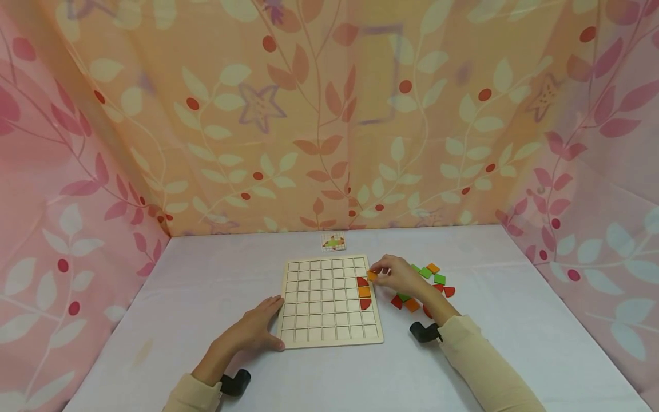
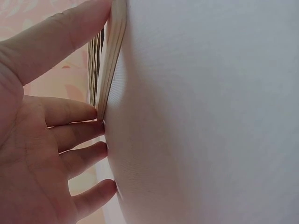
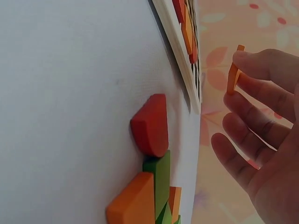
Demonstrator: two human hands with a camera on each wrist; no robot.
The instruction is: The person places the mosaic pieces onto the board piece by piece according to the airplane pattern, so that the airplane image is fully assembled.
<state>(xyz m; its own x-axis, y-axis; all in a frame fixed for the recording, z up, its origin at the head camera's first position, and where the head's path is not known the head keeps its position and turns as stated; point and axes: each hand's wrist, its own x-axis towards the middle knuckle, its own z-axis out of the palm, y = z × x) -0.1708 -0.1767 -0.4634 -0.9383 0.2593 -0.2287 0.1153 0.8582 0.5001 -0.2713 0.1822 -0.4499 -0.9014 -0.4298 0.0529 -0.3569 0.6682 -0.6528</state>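
A square wooden grid board [image 1: 314,303] lies on the white table. Along its right side, a red rounded piece [image 1: 362,281], an orange square [image 1: 364,292] and another red rounded piece [image 1: 365,304] sit in a column of cells. My left hand [image 1: 253,327] rests against the board's left edge, fingers extended, thumb at the near corner. In the left wrist view the thumb and fingertips meet the board's side [image 2: 111,65]. Raised by the board's right edge, my right hand [image 1: 400,276] pinches an orange square tile [image 3: 234,72] between thumb and fingers.
Loose red, green and orange pieces are scattered right of the board, partly hidden by the right forearm; a green tile [image 1: 440,279] is among them. A small pattern card [image 1: 333,242] lies beyond the board. Floral curtains [image 1: 319,171] enclose the table's back and sides.
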